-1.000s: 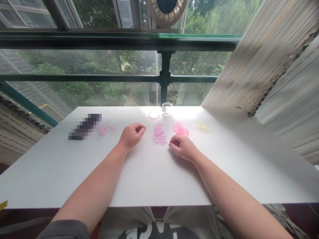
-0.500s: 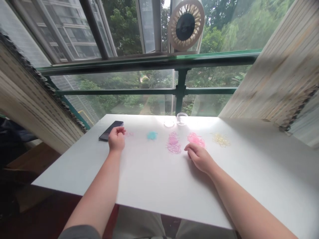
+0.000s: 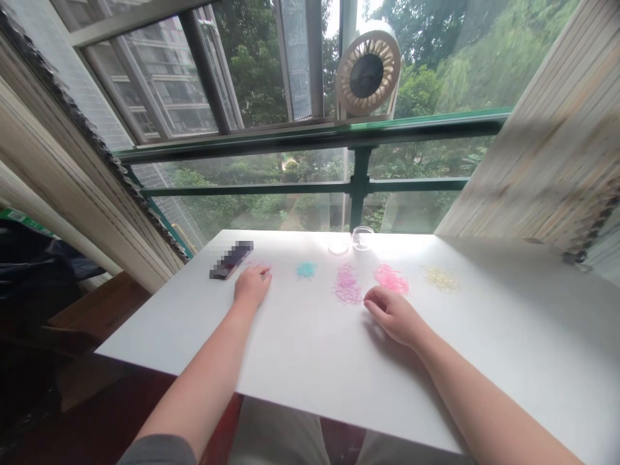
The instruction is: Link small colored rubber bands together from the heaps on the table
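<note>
Since a second ago, my left grip [image 3: 252, 285] has gone from beside the purple pile [image 3: 347, 287] to the small pink pile [image 3: 252, 264], leaving the blue pile [image 3: 306, 270] in view. That small pink pile lies just beyond my left fingertips, partly hidden by them. My left fingers are curled in, with little gap; whether they have hold of a strand, I can't tell. Just past them, to the left, lies the phone [image 3: 231, 261]. The blue pile is to their right. My right grip [image 3: 394, 316] is loosely curled near the purple pile and the bigger pink pile [image 3: 390, 279]; I can't tell if it holds anything. Beyond it, to the right, is the yellow pile [image 3: 440, 278]. So far, the strands lie in five separate piles on the counter [image 3: 310, 349], each one colour. Farther off sit the clear tub [image 3: 363, 239] and disc [image 3: 338, 247]; glare hides whether the tub holds any strands.
</note>
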`<state>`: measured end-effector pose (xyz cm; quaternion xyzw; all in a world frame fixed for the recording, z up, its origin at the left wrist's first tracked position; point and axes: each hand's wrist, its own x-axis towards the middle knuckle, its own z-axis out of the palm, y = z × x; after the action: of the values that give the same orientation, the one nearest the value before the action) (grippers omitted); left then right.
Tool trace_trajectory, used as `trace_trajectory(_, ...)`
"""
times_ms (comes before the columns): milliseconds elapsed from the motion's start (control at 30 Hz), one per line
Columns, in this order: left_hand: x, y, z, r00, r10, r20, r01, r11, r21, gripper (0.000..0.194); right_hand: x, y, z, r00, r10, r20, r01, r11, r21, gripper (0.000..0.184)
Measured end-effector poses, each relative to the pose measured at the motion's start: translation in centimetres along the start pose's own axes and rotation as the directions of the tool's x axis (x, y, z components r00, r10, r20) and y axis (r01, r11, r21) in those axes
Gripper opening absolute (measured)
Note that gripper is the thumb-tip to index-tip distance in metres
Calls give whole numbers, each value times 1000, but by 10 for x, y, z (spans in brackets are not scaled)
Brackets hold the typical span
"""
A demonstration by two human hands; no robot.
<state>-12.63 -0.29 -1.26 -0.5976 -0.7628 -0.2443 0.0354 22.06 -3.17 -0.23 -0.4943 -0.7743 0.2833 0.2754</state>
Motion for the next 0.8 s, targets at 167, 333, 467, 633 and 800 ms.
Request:
trace_trajectory(167, -3, 3, -3, 999, -51, 13, 51, 998, 30, 20, 0, -1, 2, 1000, -16, 13, 16, 1000, -18, 18)
trace_trajectory(333, -6, 13, -6, 997, -70, -15, 69, 997, -14, 19, 0, -2, 2, 997, -75, 5, 75, 997, -3, 19)
trace_trajectory(467, -9, 38, -7, 998, 37, 47, -29, 986, -162, 22, 0, -4, 3, 992, -123, -16, 123, 992, 22, 18)
trace_trajectory(633, -18, 100, -10, 940, 323, 113, -239, 857, -457, 23, 1, 1, 9, 985, -148, -85, 156, 984, 90, 18)
trace_trajectory(800, -32, 155, -5, 767, 633, 105, -389, 589, -708, 16, 3, 11, 18, 973, -138, -187, 181, 956, 232, 31)
